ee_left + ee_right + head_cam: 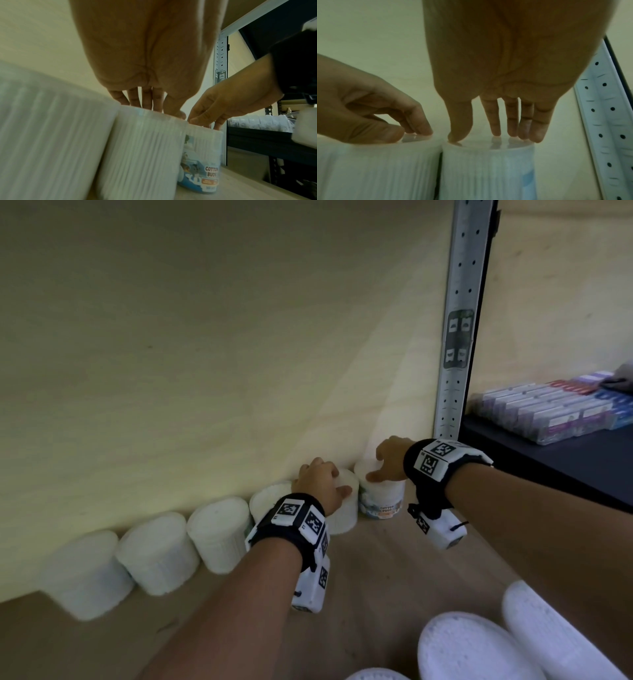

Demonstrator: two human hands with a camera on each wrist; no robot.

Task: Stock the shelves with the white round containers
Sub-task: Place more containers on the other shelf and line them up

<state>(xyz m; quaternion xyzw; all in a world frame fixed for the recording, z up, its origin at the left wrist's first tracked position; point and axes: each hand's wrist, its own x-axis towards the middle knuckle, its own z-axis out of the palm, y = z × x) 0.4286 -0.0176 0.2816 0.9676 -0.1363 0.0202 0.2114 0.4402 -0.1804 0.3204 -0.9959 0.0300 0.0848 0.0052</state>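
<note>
white containers (219,534) under left hand (320,482), right hand (390,458)

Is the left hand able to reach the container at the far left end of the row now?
Probably yes. The left hand rests on a container further right, and the far-left container stands uncovered at the wall, with bare shelf before it.

Bare forearms, banded wrists

Each wrist wears a black strap (432,497) carrying white blocks (449,531) printed with black square-patterned tags (428,464); no sleeves show.
</note>
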